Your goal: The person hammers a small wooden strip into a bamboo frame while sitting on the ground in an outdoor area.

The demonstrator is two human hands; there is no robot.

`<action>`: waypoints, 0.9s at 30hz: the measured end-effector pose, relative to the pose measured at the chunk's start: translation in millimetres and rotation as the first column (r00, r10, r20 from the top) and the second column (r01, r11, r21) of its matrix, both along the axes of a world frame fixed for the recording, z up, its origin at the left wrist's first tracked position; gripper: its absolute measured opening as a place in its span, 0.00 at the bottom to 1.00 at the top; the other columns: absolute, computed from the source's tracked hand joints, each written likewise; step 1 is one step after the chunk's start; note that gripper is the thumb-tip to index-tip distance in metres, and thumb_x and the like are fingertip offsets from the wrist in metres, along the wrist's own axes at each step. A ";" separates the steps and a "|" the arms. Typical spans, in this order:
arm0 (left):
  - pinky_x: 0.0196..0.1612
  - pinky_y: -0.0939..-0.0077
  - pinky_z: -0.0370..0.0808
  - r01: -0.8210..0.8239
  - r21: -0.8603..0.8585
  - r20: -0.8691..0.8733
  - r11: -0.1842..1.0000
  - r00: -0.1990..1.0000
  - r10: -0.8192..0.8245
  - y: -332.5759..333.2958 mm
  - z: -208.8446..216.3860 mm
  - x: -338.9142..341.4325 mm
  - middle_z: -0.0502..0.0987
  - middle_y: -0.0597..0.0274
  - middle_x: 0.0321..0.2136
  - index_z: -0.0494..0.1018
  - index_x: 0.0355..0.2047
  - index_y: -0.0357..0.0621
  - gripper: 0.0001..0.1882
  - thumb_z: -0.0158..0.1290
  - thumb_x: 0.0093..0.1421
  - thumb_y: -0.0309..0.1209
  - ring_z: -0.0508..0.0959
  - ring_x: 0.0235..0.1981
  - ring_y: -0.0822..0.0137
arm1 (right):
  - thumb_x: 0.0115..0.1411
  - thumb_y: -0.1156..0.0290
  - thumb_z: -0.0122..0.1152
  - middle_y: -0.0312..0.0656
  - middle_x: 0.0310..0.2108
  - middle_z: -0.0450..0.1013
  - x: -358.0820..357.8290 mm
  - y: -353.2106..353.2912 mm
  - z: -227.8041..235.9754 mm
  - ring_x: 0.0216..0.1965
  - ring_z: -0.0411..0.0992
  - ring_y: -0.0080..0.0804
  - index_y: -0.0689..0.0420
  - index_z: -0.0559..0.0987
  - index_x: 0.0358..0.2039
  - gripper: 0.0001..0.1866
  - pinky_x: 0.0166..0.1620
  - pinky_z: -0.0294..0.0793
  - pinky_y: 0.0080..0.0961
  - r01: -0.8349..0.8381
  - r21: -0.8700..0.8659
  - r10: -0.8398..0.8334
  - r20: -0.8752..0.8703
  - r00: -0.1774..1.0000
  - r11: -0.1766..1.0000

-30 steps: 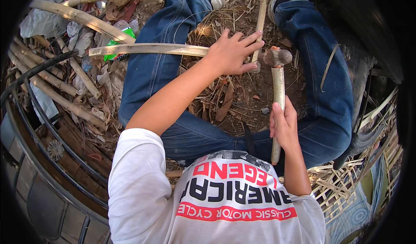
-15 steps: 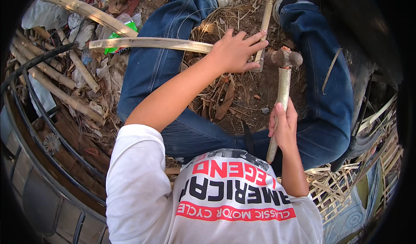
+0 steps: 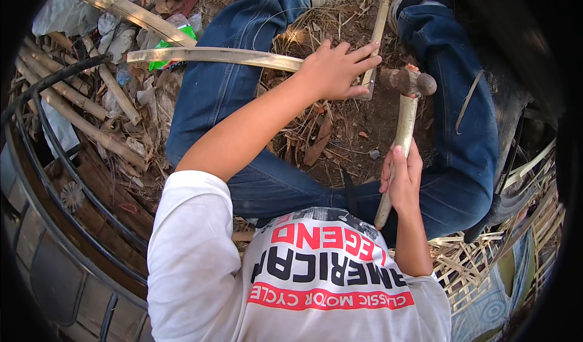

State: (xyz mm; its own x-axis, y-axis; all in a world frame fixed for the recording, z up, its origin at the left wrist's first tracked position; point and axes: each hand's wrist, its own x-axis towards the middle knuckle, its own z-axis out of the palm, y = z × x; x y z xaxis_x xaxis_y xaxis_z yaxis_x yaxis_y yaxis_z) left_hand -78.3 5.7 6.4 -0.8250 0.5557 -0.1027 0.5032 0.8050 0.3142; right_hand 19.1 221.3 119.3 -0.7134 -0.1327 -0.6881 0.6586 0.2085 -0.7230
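Presently, the right hand [image 3: 404, 175] wraps its fingers round a hammer [image 3: 405, 123]; the left hand [image 3: 336, 72], fingers apart, touches bamboo [image 3: 381, 23].

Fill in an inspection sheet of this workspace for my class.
Surface: soil strewn with dry leaves and straw
Job's things: hammer; crosswise bamboo strip; long bamboo strip pointing away
Left hand: fingers spread over the long bamboo strip's near end
Right hand: closed around the hammer's handle
Clutter: plastic bags, green wrapper, bamboo poles
Cables: nothing seen
Surroundings: dark tubular frame left; woven strips right
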 end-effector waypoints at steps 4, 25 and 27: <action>0.52 0.53 0.70 0.018 0.009 -0.070 1.000 0.997 -0.017 -0.4 -1.2 -4.6 0.53 0.69 0.69 0.61 0.64 0.59 0.36 0.51 0.59 0.58 0.73 0.51 0.58 | 0.70 0.63 0.44 0.32 0.13 0.61 -9.4 3.7 -5.5 0.10 0.58 0.16 0.59 0.67 0.37 0.12 0.12 0.58 0.16 -0.093 0.037 0.092 0.028 0.995 0.995; 0.54 0.49 0.68 0.014 -0.001 -0.029 1.000 0.999 -0.014 0.1 -4.6 -0.9 0.52 0.71 0.69 0.59 0.65 0.59 0.37 0.49 0.59 0.59 0.72 0.52 0.58 | 0.70 0.56 0.44 0.33 0.14 0.60 -33.1 8.9 17.4 0.09 0.59 0.19 0.59 0.68 0.38 0.17 0.12 0.59 0.17 -0.154 0.049 0.150 0.075 0.986 0.987; 0.55 0.48 0.68 0.034 -0.023 0.004 0.999 0.999 -0.034 -0.6 1.2 -3.7 0.51 0.71 0.69 0.63 0.62 0.56 0.35 0.49 0.60 0.59 0.71 0.53 0.57 | 0.70 0.56 0.44 0.33 0.14 0.60 -37.7 10.4 9.6 0.09 0.59 0.19 0.59 0.68 0.38 0.17 0.11 0.58 0.17 -0.237 0.056 0.231 0.092 0.969 0.970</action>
